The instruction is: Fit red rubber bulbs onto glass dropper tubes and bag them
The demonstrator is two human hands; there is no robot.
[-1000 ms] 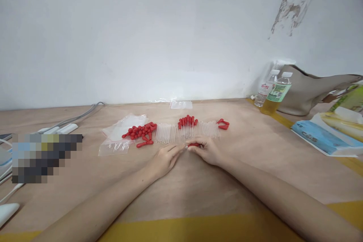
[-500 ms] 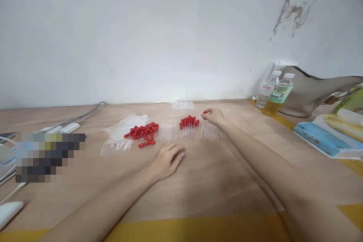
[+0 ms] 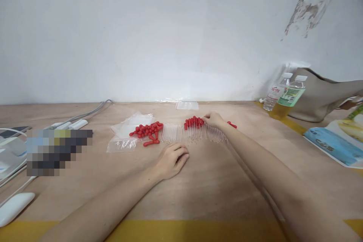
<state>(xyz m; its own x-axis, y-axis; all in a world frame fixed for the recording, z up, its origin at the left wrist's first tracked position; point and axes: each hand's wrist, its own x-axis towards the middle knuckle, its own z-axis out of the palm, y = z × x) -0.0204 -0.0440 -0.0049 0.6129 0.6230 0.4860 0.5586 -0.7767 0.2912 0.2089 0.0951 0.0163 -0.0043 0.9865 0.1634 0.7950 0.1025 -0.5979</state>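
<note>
My left hand (image 3: pixel 173 160) rests on the table with its fingers loosely bent and apart, holding nothing. Just beyond it lies a row of clear glass tubes (image 3: pixel 171 133). To their right is a row of droppers (image 3: pixel 194 124), clear tubes with red rubber bulbs on top. The fingertips of my right hand (image 3: pixel 214 120) pinch a dropper at the right end of that row; its bulb is partly hidden. Beneath this hand, more bare tubes (image 3: pixel 217 134) lie side by side. A heap of loose red bulbs (image 3: pixel 144 131) sits at the left.
Clear plastic bags (image 3: pixel 121 145) lie under and beside the heap, with another small bag (image 3: pixel 187 105) by the wall. A red bulb (image 3: pixel 231 124) lies past my right wrist. Two bottles (image 3: pixel 289 96), a grey bag and a tissue pack (image 3: pixel 329 141) stand right; cables and a white mouse (image 3: pixel 17 208) are left.
My right hand has come down and toward the row of droppers, bringing the red bulb it held to the row's right end. My left hand stays resting. The view has shifted slightly.
</note>
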